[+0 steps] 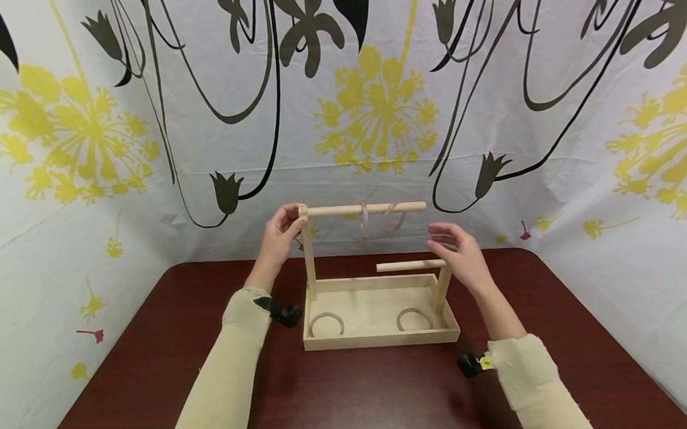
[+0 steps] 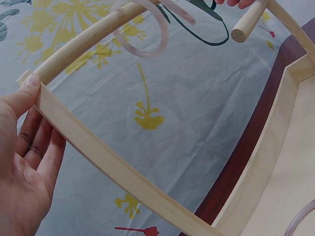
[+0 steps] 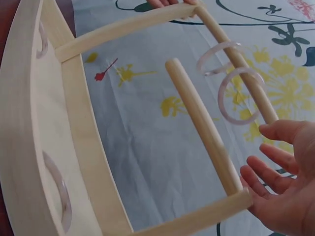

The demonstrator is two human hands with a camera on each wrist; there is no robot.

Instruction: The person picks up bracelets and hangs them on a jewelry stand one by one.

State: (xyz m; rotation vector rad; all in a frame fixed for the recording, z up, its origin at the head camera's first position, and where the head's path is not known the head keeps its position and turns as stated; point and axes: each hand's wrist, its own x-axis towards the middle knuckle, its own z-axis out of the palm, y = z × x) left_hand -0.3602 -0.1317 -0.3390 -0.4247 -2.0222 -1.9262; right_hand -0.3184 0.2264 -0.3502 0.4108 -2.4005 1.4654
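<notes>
Dark red worktop [image 1: 155, 376], floral backdrop. Wooden stand [image 1: 380, 333] between both hands. Left hand [image 1: 279, 238] pinches the tall post's top. Right hand [image 1: 466, 254], fingers relaxed and holding nothing, lies beside the short post; two clear rings [image 1: 378, 219] hang just left of it.

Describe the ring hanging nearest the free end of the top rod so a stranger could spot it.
On the dark red table stands a pale wooden tray with a tall post on the left carrying a top rod. Two clear pinkish rings hang from it; the wanted ring is the right one, tilted, nearer the rod's free end than its neighbour.
</notes>
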